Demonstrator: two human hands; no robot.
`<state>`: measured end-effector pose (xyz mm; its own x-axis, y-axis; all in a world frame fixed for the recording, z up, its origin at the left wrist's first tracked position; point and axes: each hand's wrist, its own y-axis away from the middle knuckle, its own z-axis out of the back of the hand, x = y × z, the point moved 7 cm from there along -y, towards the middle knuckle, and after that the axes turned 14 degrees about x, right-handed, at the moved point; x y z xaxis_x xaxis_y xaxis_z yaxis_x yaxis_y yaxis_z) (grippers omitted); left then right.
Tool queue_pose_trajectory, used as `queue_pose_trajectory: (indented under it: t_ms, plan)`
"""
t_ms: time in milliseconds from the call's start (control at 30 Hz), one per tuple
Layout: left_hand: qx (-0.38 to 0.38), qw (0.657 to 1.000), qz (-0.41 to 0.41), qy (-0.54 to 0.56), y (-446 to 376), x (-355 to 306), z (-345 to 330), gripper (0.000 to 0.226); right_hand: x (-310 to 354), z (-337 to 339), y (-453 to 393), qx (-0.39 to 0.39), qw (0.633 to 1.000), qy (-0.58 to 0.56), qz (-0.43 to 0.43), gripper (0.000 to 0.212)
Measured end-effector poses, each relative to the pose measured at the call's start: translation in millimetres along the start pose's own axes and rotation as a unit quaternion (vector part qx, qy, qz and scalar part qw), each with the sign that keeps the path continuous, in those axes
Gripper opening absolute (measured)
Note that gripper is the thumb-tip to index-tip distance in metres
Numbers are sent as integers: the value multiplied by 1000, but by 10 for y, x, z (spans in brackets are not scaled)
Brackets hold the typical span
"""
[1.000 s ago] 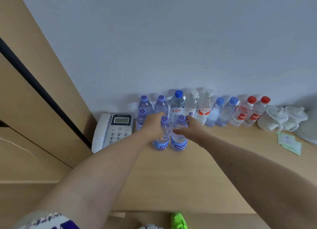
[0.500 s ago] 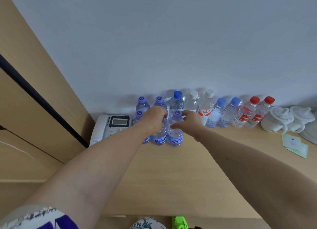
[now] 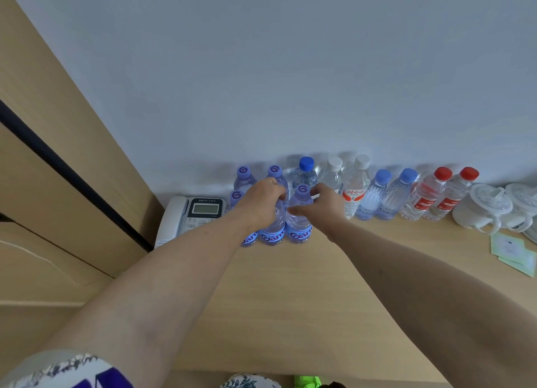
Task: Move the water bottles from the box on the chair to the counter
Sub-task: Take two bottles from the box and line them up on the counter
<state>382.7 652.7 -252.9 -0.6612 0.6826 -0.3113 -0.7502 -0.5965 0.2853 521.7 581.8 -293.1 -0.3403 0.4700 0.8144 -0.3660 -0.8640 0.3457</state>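
Two small purple-capped water bottles stand side by side on the wooden counter [image 3: 290, 294], in front of a row of bottles against the wall. My left hand [image 3: 261, 201] grips the left bottle [image 3: 273, 230] around its neck and covers its cap. My right hand [image 3: 322, 207] holds the right bottle [image 3: 299, 225] at its shoulder; the cap shows above my fingers. Both bottles rest on the counter. More purple-capped bottles [image 3: 243, 176] stand just behind and to the left. The box and chair are out of view.
A white desk phone [image 3: 191, 213] sits left of the bottles by a wooden cabinet side. Bottles with blue, white and red caps [image 3: 427, 193] line the wall to the right. Two white lidded cups [image 3: 488, 210] and paper sachets [image 3: 511, 251] lie further right.
Both hands have pushed the two front bottles further back towards the wall row, close against the other purple-capped bottles. The camera view has shifted slightly.
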Motion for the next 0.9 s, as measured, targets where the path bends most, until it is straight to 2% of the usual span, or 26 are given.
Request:
queue_pose_trajectory:
  t_ms: [300,467,733,900]
  plan:
    - [8,1000,-9,-9,16,-18,-27,33,-4,-45,50,10,1000,-7,3,60]
    - [7,1000,-6,-7,64,-21,-18,41,74,-4,137,33,999,40,-4,77]
    - [-34,999,-12,18,217,-165,384,51,348,371,525,-32,993,112,9,85]
    - [-50,996,-69,16,250,-635,534,56,374,633,1030,-93,979,180,-14,75]
